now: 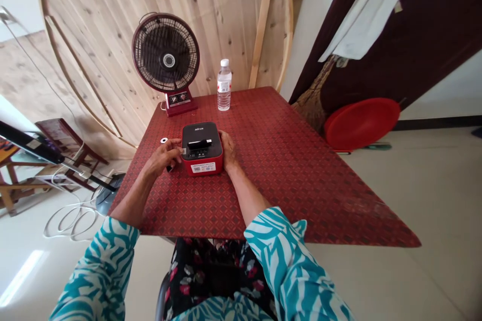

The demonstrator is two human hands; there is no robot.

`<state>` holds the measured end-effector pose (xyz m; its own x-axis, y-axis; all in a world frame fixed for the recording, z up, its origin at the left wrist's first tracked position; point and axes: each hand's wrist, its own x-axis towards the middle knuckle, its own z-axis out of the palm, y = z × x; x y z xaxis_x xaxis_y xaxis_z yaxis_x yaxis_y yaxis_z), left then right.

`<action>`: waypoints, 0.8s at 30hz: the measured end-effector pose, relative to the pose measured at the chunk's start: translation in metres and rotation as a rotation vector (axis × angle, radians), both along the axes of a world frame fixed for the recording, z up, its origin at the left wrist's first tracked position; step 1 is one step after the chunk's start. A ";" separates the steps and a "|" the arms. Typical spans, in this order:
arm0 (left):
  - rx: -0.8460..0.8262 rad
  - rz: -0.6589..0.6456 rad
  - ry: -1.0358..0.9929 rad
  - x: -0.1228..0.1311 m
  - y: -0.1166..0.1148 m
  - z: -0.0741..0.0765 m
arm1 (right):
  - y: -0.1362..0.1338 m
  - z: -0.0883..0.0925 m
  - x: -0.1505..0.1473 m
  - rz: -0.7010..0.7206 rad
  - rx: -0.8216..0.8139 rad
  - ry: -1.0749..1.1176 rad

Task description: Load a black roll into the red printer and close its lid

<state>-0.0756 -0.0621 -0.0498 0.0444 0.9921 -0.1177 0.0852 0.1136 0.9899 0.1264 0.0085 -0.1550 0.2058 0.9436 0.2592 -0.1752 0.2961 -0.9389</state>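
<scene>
A red box-shaped device (203, 160) with a black lid stands on the table in front of me. It has small markings on top and a white printed label (203, 167) on its front. A short black object with a white strip (199, 144) lies across the lid. My right hand (229, 150) is pressed along the device's right side, its fingers partly hidden behind it. At the left front corner, my left hand (163, 157) has bent fingers closed near a small pale tab (183, 151). Under that hand is a small dark thing (169, 168), mostly covered.
Behind the device are a dark red fan (165, 55) and a water bottle (224, 85). A white roll-like ring (163, 140) lies left of the device. The patterned red table (293, 175) narrows towards a wooden panel (226, 20). A red basin (361, 123) leans at the right.
</scene>
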 end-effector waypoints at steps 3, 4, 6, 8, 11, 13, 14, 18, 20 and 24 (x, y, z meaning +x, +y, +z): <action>-0.090 0.014 -0.075 0.003 0.000 -0.001 | 0.001 -0.001 0.000 -0.006 -0.004 -0.020; -0.109 0.019 -0.098 0.003 0.000 -0.001 | 0.001 -0.001 0.000 -0.009 -0.005 -0.024; -0.136 0.028 -0.142 0.005 0.001 -0.001 | 0.002 -0.002 -0.001 -0.013 -0.002 -0.018; -0.163 0.033 -0.185 0.006 0.003 -0.002 | 0.002 -0.003 -0.002 -0.011 0.002 -0.004; -0.188 0.045 -0.235 0.008 0.004 -0.004 | 0.002 -0.003 -0.002 -0.006 0.001 0.006; -0.184 0.071 -0.254 0.009 0.005 -0.006 | 0.001 -0.003 -0.001 0.005 0.007 -0.002; -0.178 0.082 -0.262 0.009 0.005 -0.007 | 0.001 -0.002 -0.001 0.010 0.009 -0.009; -0.165 0.096 -0.262 0.009 0.006 -0.010 | 0.000 0.000 -0.001 -0.003 -0.005 -0.002; -0.157 0.103 -0.242 0.009 0.006 -0.009 | 0.000 0.001 -0.001 -0.005 -0.008 0.009; -0.087 0.142 -0.168 0.012 0.002 -0.004 | 0.000 0.002 -0.001 0.000 -0.011 0.002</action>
